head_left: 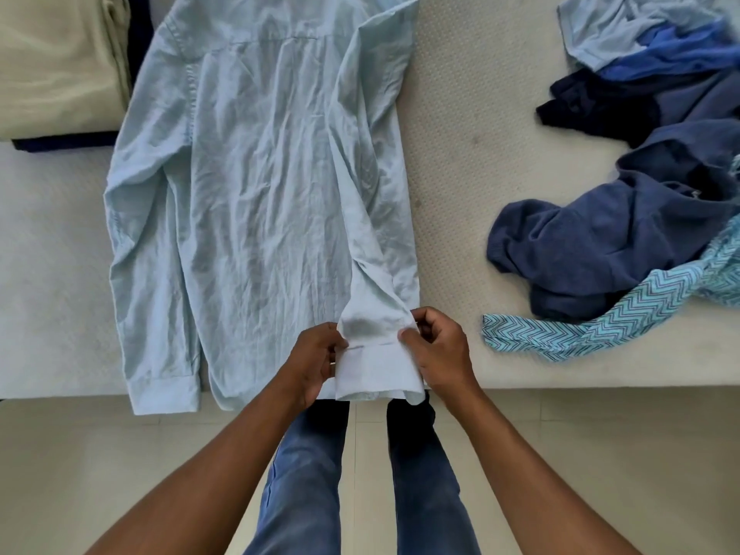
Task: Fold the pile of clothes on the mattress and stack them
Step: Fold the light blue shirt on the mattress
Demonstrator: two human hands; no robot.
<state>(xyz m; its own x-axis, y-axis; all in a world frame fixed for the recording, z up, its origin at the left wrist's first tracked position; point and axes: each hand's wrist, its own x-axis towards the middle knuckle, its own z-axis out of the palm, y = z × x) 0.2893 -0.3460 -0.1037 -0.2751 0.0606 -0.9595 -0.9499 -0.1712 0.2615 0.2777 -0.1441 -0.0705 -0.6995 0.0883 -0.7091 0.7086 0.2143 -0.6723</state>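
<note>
Mattress (460, 154), off-white, fills the upper view; I'm standing at its near edge. Light blue shirt (260, 174) lies spread flat on it, back side up, collar end away from me, hem hanging a bit over the near edge. Unfolded pile (648, 114) sits to the right of the shirt, apart from it: blues and navy tangled together, with a navy sweater (580, 242) in the front of the heap and a teal chevron garment (600, 326) trailing out toward me. Folded beige stack (56, 62) is at the far left, just beside the shirt's shoulder, with a dark item (60, 143) showing under it. Left sleeve (152, 274) lies straight down along the shirt's side, its end over the mattress edge. Right sleeve (376, 234) is folded in over the shirt body, running down toward me. Cuff (376, 370) of that sleeve is lifted at the near edge. My left hand (312, 362) pinches its left side, my right hand (440, 350) pinches its right side; hands close together, only the cuff between them. My jeans (308, 474) and the tiled floor (120, 454) are below.
</note>
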